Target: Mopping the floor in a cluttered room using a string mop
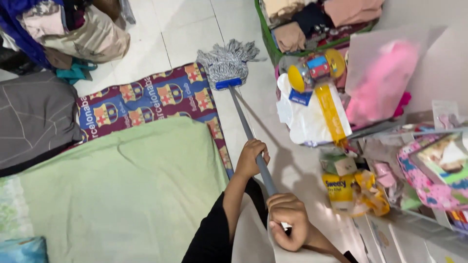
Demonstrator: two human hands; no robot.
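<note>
A mop with a grey string head (227,62) and a blue clamp rests on the white tiled floor at the edge of a patterned maroon and blue mat (146,100). Its grey metal handle (246,127) runs down toward me. My left hand (252,158) is closed around the handle halfway along. My right hand (289,220) grips the handle lower down, close to my body. Black sleeves cover my arms.
A light green sheet (122,187) covers a mattress at lower left, a grey cushion (34,117) beside it. Piled clothes (73,29) lie top left. A green basket (273,48) of clothes, plastic bags, toy packages (317,70) and a yellow pack (341,187) crowd the right.
</note>
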